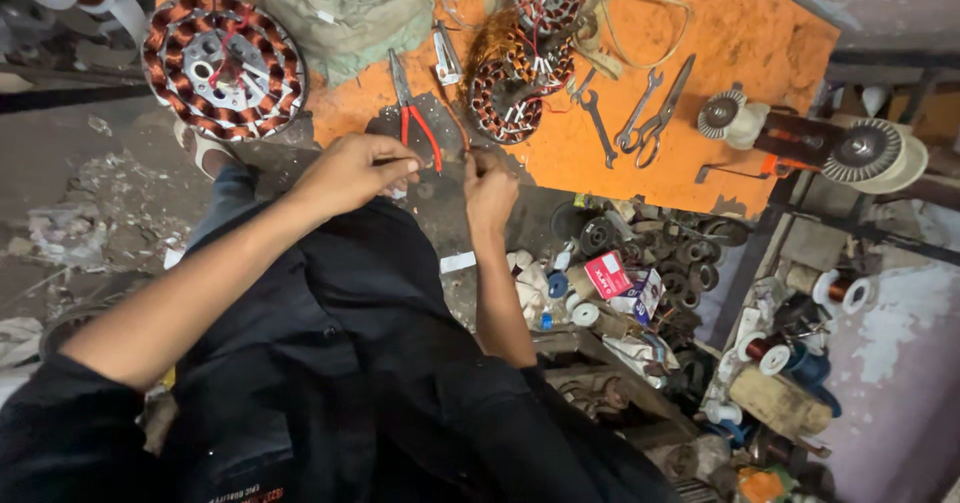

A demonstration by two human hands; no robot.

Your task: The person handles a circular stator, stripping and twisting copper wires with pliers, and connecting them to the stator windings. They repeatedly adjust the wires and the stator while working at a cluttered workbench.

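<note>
My left hand (350, 173) and right hand (490, 188) pinch a thin wire (432, 166), fingers together. Pliers (412, 113) lie just beyond. Stator (508, 91), wrench (597, 123) and scissors (660, 113) farther right.

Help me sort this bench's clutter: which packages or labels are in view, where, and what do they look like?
Red box: small carton, red with a white label patch, tilted on the parts pile below the orange table, right of the right hand.
White strip: small blank-looking rectangular slip, just below the right hand.
No screens or signs visible.

Worn matt orange table (740, 33), metal scissors (662, 113)
</note>
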